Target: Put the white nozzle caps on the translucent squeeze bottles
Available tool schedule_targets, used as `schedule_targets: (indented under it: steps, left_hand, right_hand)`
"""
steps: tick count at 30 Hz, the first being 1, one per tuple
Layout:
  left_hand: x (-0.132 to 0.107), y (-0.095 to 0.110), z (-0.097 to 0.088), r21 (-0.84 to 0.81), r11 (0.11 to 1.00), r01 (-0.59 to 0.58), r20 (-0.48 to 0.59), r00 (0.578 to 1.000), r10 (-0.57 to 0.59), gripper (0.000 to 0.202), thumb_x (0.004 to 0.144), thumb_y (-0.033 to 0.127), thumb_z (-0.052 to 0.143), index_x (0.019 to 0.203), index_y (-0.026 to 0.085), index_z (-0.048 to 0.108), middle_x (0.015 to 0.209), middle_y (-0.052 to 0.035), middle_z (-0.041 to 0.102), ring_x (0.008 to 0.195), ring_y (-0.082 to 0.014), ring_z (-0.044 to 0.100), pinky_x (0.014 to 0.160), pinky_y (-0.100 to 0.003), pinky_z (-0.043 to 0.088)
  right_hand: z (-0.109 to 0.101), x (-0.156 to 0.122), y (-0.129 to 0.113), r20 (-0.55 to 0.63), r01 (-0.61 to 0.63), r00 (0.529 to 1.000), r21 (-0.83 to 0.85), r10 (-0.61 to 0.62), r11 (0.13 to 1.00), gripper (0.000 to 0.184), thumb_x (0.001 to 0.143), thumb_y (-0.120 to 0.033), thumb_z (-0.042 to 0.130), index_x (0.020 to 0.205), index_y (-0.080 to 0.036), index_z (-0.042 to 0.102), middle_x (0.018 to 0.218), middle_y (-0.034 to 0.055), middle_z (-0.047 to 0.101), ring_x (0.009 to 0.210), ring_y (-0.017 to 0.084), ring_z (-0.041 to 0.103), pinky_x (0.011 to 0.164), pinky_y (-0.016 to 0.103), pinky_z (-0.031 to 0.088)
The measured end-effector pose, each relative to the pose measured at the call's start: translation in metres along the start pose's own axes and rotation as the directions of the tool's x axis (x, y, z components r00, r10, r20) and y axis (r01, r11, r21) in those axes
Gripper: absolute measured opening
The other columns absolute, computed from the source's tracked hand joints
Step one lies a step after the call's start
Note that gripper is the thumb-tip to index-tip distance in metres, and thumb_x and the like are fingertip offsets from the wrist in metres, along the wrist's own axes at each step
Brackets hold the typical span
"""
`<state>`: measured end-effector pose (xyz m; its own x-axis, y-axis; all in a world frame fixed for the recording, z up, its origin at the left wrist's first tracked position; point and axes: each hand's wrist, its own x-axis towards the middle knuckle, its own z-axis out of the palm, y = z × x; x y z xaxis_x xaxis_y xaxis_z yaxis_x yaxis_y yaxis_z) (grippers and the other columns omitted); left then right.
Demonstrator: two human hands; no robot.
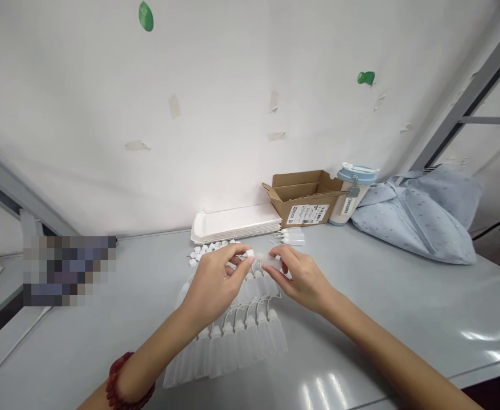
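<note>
Between thumb and fingers, my left hand (pixel 218 279) pinches a small white cap (pixel 250 253). My right hand (pixel 303 276) grips a small translucent plastic bottle (pixel 269 261) lying sideways, its neck end toward the cap. Whether cap and bottle touch is hard to make out. Below both hands, several clear squeeze bottles (pixel 250 341) lie side by side in rows, with thin curved white tubes at their necks. My left hand hides part of these rows. Just beyond it lies a cluster of loose white caps (pixel 209 249).
A stack of white flat trays (pixel 237 222) sits against the wall. Beside it are an open cardboard box (pixel 307 208), a blue-lidded tumbler (pixel 352 193) and a light blue cloth bag (pixel 412 222). A few more bottles (pixel 293 237) lie before the box. A blurred-out item (pixel 68 270) is at left.
</note>
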<state>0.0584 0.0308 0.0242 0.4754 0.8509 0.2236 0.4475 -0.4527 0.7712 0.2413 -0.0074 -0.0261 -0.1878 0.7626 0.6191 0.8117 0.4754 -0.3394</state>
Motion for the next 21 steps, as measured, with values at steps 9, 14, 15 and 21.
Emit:
schedule_targets:
  steps: [9,14,15,21]
  left_hand:
    - [0.002,-0.005,-0.014,-0.201,0.968,0.148,0.228,0.968,-0.101,0.027,0.080,0.039,0.056,0.097,0.021,0.067,0.061,0.0015,0.060,0.058,-0.0138,0.058,0.054,-0.025,0.050]
    - [0.004,-0.008,-0.020,-0.166,0.973,0.159,0.304,0.947,-0.103,0.028,0.081,0.042,0.053,0.092,0.021,0.069,0.059,0.0017,0.057,0.056,-0.0129,0.055,0.050,-0.023,0.046]
    - [0.005,-0.009,-0.021,-0.148,0.975,0.164,0.326,0.939,-0.108,0.029,0.082,0.042,0.052,0.092,0.021,0.069,0.058,0.0019,0.056,0.055,-0.0128,0.054,0.049,-0.022,0.045]
    - [-0.002,-0.015,-0.015,-0.099,0.994,0.052,0.282,0.959,-0.022,0.024,0.085,0.035,0.051,0.095,0.020,0.068,0.078,-0.0021,0.065,0.067,-0.0146,0.057,0.057,-0.024,0.045]
  right_hand:
    - [-0.001,-0.001,-0.008,0.050,0.006,0.999,0.166,-0.014,0.986,0.012,0.091,-0.026,0.046,0.100,-0.019,0.050,0.082,0.0062,0.059,0.060,0.014,0.052,0.053,0.026,0.043]
    - [0.000,0.001,-0.010,0.060,0.076,0.995,0.138,-0.085,0.988,0.016,0.091,-0.021,0.043,0.104,-0.018,0.051,0.087,0.0097,0.060,0.075,0.019,0.054,0.062,0.030,0.045]
    - [0.000,0.001,-0.010,0.057,0.089,0.994,0.135,-0.097,0.987,0.017,0.092,-0.021,0.043,0.105,-0.018,0.051,0.089,0.0105,0.060,0.077,0.020,0.055,0.063,0.031,0.046]
    - [0.002,0.000,-0.018,0.041,0.009,0.999,0.249,-0.020,0.969,0.020,0.093,-0.022,0.040,0.102,-0.013,0.057,0.073,0.0061,0.057,0.064,0.016,0.051,0.057,0.027,0.043]
